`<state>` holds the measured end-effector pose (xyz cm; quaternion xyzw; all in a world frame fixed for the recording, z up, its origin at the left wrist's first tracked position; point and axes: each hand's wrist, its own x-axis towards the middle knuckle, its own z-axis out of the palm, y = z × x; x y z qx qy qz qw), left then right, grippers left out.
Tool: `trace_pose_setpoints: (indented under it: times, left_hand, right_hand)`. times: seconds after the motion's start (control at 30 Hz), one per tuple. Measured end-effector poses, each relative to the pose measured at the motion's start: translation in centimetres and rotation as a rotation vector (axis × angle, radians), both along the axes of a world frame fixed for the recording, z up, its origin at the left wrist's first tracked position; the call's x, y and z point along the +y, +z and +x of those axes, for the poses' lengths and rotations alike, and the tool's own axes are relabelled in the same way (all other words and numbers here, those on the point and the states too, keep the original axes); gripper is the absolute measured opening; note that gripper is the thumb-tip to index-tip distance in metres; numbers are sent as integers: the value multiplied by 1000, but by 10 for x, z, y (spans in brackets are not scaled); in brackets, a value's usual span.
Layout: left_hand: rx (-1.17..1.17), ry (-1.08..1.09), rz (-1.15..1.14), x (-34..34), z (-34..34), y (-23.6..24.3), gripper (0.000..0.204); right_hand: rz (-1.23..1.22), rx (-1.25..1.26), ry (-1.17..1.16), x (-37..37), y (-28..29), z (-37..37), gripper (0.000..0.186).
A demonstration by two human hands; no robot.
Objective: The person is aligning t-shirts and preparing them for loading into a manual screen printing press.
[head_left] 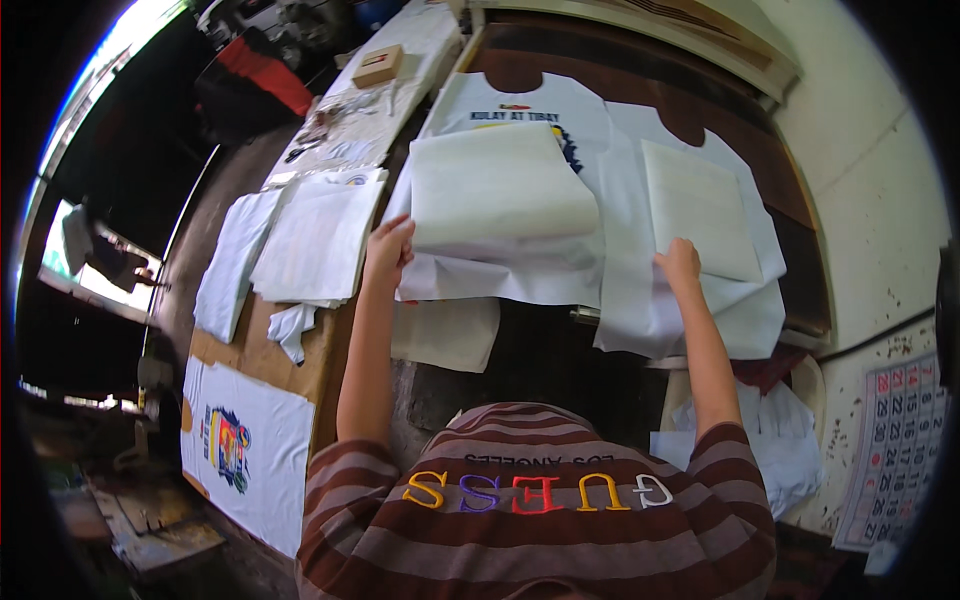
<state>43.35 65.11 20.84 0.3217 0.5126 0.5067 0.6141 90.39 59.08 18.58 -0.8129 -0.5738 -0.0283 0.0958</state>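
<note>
From my remote seat, the biggest thing I see is the dark brown bed (803, 262) stretching out ahead of the person. Two white garment panels cover much of it side by side: the left panel (500, 278), with a print partly hidden, and the right panel (640, 305). Off to the left, a printed white piece (275, 440) lies on the side table.

Smaller are the two sheets I'm watching: the left pale sheet (500, 190) rests across the left panel, and the right pale sheet (705, 215) lies on the right panel.

Smallest are the hands. The left hand (393, 250) has its fingers curled in, apparently pinching its sheet's near-left corner; the right hand (681, 262) looks likewise closed at its own sheet's near-left corner.

I judge the step to be handling these sheets over the panels, though whether laying or lifting I cannot tell. The next move calls for steady corners, without dragging the fabric.
</note>
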Motion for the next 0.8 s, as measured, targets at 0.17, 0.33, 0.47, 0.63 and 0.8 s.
trace_pose_setpoints:
  times: [0.17, 0.33, 0.47, 0.63, 0.8]
  left_hand:
    - [-23, 39, -80, -104, -49, -13, 38]
    - [-41, 63, -121, -174, -56, -26, 33]
    - [-68, 166, -152, -210, -51, -29, 33]
    - [-94, 164, -180, -217, -34, -36, 34]
    - [-87, 144, -202, -229, -29, -38, 32]
  right_hand:
    - [-69, 49, 15, 12, -8, 13, 26]
    - [25, 33, 49, 19, 0, 43, 20]
    - [174, 53, 297, 29, 31, 55, 17]
    - [-86, 30, 432, 14, 12, 43, 19]
    - [-157, -90, 525, 15, -4, 45, 18]
